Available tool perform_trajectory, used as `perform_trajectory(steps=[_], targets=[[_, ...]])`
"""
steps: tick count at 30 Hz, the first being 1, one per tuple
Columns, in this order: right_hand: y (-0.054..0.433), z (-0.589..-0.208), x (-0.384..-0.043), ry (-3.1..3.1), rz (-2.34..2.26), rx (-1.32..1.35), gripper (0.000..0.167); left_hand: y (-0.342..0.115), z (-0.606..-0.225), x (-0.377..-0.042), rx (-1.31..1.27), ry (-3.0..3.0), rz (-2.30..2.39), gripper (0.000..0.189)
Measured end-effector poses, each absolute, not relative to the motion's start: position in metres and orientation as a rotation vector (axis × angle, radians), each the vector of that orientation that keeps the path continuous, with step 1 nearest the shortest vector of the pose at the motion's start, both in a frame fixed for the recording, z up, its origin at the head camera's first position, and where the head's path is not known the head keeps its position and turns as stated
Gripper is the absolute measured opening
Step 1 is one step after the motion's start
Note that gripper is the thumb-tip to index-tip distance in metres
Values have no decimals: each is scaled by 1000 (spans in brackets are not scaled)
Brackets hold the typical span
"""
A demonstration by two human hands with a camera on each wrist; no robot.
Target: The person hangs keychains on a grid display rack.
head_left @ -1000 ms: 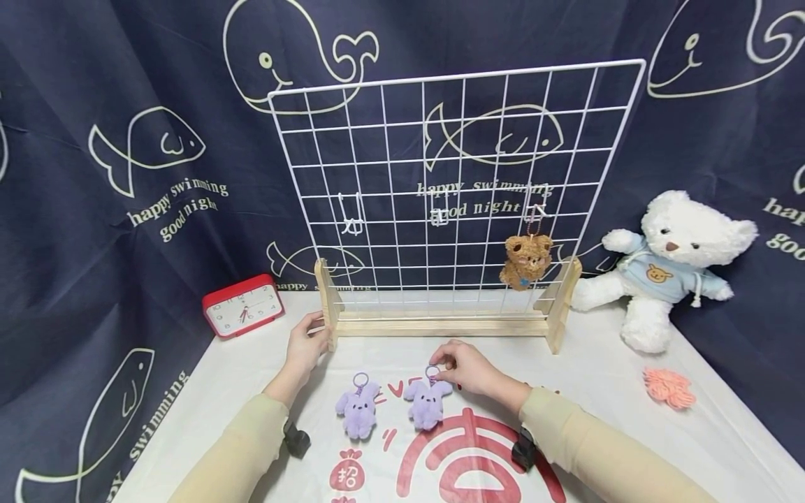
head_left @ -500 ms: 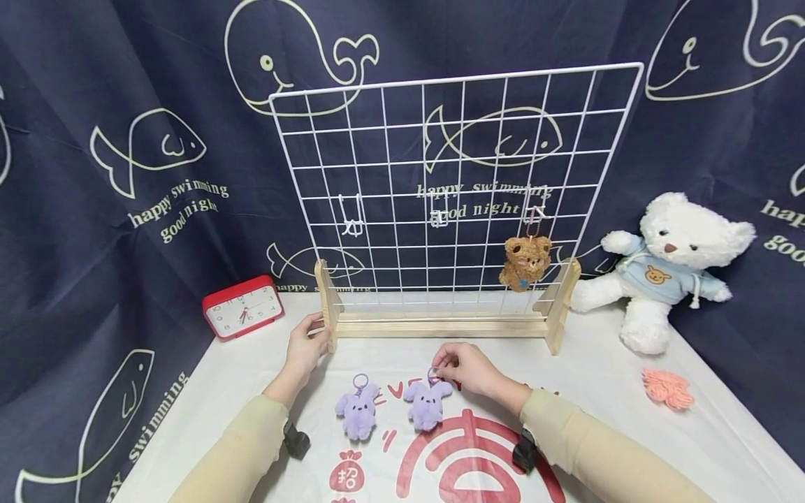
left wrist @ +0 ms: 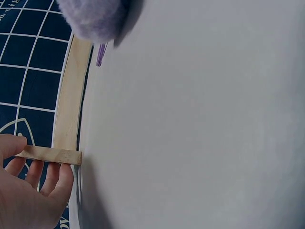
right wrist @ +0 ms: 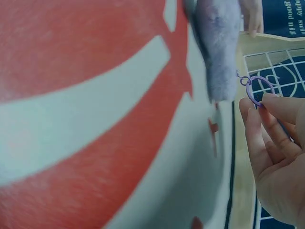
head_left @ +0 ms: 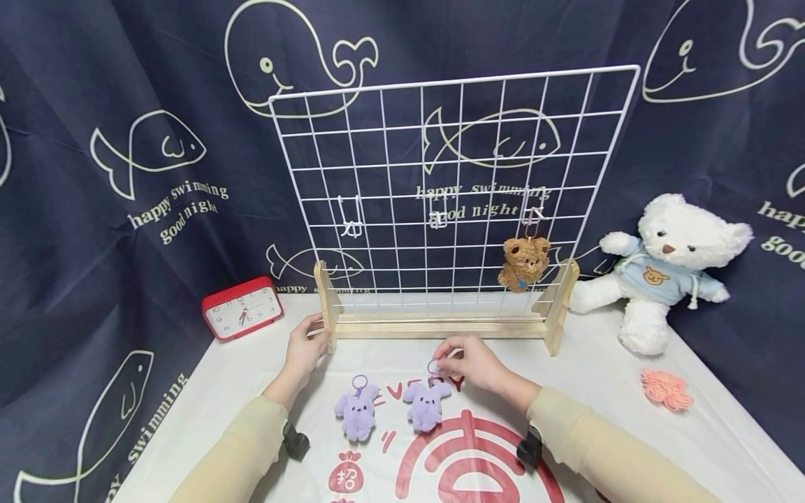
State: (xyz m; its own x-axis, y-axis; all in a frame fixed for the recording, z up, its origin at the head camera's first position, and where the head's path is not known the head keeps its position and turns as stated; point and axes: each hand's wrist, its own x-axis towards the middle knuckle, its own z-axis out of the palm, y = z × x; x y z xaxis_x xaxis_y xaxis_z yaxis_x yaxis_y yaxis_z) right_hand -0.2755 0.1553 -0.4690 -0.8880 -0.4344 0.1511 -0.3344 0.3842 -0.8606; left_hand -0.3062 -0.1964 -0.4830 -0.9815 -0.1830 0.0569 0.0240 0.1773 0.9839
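My right hand pinches the purple ring of a purple plush keychain between thumb and fingertips. The ring stands raised in the head view, with the plush on the table just below it. To its left lies a second purple plush keychain, its ring pointing toward the rack. My left hand grips the left wooden upright of the grid rack's stand, thumb on one side and fingers on the other. A brown bear keychain hangs from the right hook of the white wire grid.
Two more white hooks sit on the grid, a left hook and a middle hook. A red clock stands at the left. A white teddy bear and a pink yarn-like bundle are at the right.
My right hand has raised the pinched ring slightly and shifted a little toward the rack. The left hand keeps its hold on the upright.
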Motion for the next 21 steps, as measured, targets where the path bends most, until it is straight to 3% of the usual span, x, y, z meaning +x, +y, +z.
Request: perform_trajectory(steps=[21], targets=[[161, -433, -272, 2573, -1589, -711, 6, -196, -484, -307, 164, -2296, -1893, 42]])
